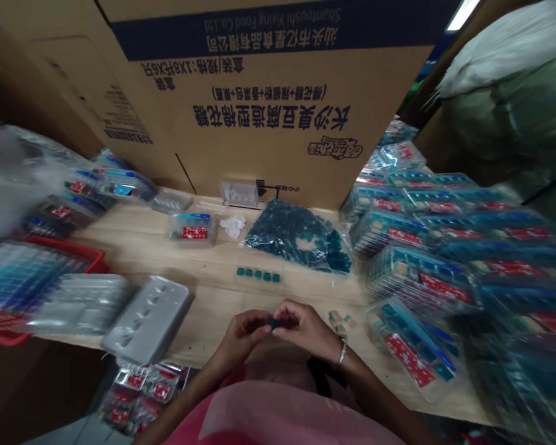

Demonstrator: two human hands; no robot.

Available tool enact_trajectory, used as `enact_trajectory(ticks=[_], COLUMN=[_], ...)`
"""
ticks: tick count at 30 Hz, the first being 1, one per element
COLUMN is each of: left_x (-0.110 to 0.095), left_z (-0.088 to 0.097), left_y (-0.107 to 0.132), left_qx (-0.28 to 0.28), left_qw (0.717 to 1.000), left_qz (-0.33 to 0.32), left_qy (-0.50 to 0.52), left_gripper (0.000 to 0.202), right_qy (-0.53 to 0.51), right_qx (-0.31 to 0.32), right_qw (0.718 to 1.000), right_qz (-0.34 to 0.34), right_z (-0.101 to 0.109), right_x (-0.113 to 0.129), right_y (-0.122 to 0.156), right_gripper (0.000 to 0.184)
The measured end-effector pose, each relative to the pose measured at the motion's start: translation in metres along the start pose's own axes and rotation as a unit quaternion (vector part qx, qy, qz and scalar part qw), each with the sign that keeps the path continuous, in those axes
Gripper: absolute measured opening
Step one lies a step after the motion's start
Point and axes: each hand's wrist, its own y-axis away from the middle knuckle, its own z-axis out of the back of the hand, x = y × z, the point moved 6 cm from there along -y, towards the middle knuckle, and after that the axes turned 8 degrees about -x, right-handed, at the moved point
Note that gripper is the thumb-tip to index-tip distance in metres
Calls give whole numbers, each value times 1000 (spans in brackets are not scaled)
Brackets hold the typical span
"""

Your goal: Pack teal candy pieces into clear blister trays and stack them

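Close to my body, my left hand (pixel 246 334) and my right hand (pixel 301 327) meet over the table's front edge. A small dark teal piece (pixel 273 322) is pinched between the fingertips of both; its exact kind is too small to make out. Beyond them lies a short row of similar teal square pieces (pixel 258 275). Farther back, a clear plastic bag (pixel 287 232) lies with its mouth to the right, teal pieces spilling there. Right of my right hand are several small pale and orange strips (pixel 340 322).
A large cardboard box (pixel 259 123) stands along the back. Stacked clear packs (pixel 417 278) crowd the right, with a single pack (pixel 414 349) before them. At left are grey plastic trays (pixel 151 318) and a red basket (pixel 97 259). One filled tray (pixel 193 230) sits behind.
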Motion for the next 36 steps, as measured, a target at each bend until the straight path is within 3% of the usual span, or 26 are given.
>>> enact_trajectory(ticks=[2, 4, 8, 14, 18, 22, 28, 31, 36], left_x=[14, 25, 31, 22, 20, 28, 11, 6, 18], left_z=[-2, 1, 7, 0, 5, 6, 13, 13, 11], left_y=[10, 19, 31, 38, 38, 37, 28, 26, 28], left_qx=[1, -17, -30, 53, 22, 12, 32, 54, 56], left_qw=[988, 971, 950, 926, 930, 927, 979, 983, 968], left_qz=[107, 167, 198, 269, 282, 284, 180, 167, 219], left_qy=[109, 171, 240, 260, 233, 244, 89, 57, 109], left_gripper=[32, 33, 35, 37, 36, 39, 34, 31, 36], right_qy=[-37, -64, -80, -23, 10, 58, 178, 236, 270], right_qx=[30, 58, 90, 68, 42, 47, 25, 33, 42], right_qw=[999, 996, 992, 997, 994, 986, 955, 937, 929], right_qz=[-3, -20, -29, 5, 100, 151, 234, 257, 249], right_z=[-17, -31, -51, -59, -55, -58, -59, -60, -60], right_x=[4, 0, -11, -2, 13, 16, 19, 20, 21], right_y=[0, 0, 2, 0, 0, 1, 7, 10, 14], right_gripper=[13, 15, 19, 17, 15, 17, 16, 14, 12])
